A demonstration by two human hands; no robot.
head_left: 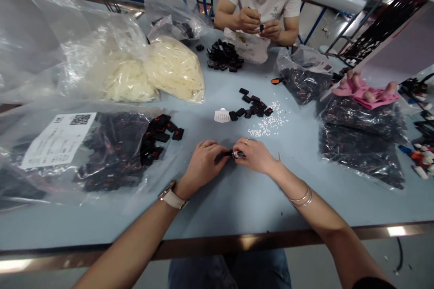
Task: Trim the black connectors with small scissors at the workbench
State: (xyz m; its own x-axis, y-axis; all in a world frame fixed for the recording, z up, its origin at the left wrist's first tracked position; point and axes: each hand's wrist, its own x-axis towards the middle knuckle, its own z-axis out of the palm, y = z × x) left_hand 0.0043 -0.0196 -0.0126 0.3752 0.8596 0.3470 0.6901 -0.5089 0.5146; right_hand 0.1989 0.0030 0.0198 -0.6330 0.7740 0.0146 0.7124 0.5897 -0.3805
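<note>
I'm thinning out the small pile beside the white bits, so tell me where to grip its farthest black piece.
Pinch the black piece by its left and right ends, coming from above. It looks flat-lying and oblong; tabletop shows off both ends, while the next piece sits close on the near side, probably crowding a finger there.

Hands (207,162) pinching small dark piece (229,153), loose white bits (270,121), blue table (237,210)

Bags of cream-coloured pieces (174,70) sit on the blue-grey desk (251,203), left of a pink glove (369,92) and a white-shirted co-worker (271,6).
</note>
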